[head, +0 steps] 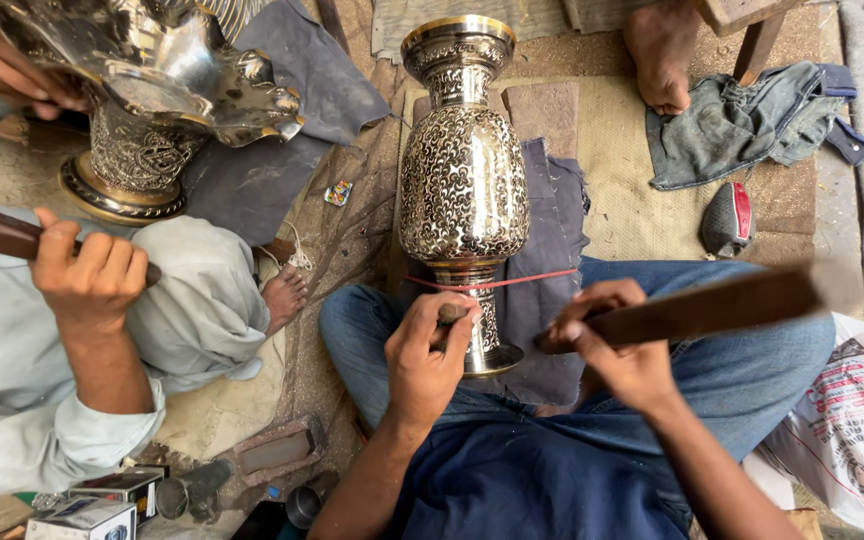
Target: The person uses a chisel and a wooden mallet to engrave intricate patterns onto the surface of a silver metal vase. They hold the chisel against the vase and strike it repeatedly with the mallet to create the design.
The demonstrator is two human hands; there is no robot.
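Left hand nearest me, closed round small punch, tip on foot of engraved metal vase. Vase lies across my lap, steadied for striking. Right hand, right of vase foot, grips wooden mallet raised.

Small boxes bottom-left; printed white bag bottom-right.

An engraved vase lies across the worker's lap; a co-worker's footed bowl left of it, crumpled cloth right.
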